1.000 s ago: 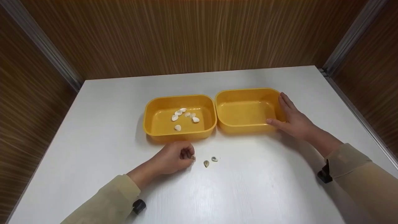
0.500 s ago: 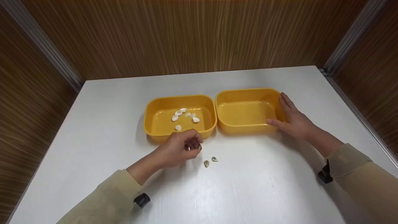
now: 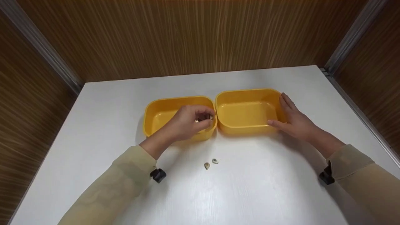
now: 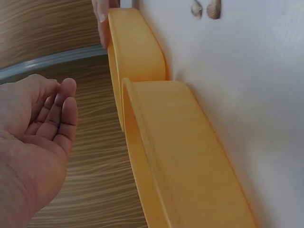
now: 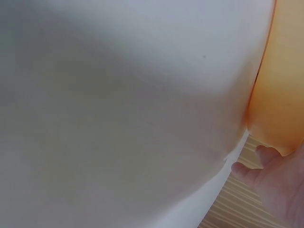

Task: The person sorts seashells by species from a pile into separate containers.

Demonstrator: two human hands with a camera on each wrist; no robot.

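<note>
My left hand [image 3: 190, 122] is over the right part of the left yellow tray [image 3: 148, 122], thumb and fingertips pinching a small seashell [image 3: 211, 117]. Its curled fingers show in the left wrist view, where the shell is hidden. White shells in that tray are mostly covered by the hand. With fingers straight, my right hand [image 3: 295, 122] rests against the right end of the second yellow tray [image 3: 247, 127], its thumb at the front rim. On the table in front of the trays lie a brownish shell [image 3: 207, 166] and a greyish shell [image 3: 215, 161].
Both trays stand side by side, touching or nearly so, on a white table [image 3: 250, 187]. A wood-grain panel [image 3: 200, 37] rises behind the table, with similar panels at left and right. A black wrist device [image 3: 158, 175] sits at the left cuff.
My left hand has lifted from the table in front of the left tray and moved forward and right over it, carrying the pinched seashell. The right hand has stayed on its tray.
</note>
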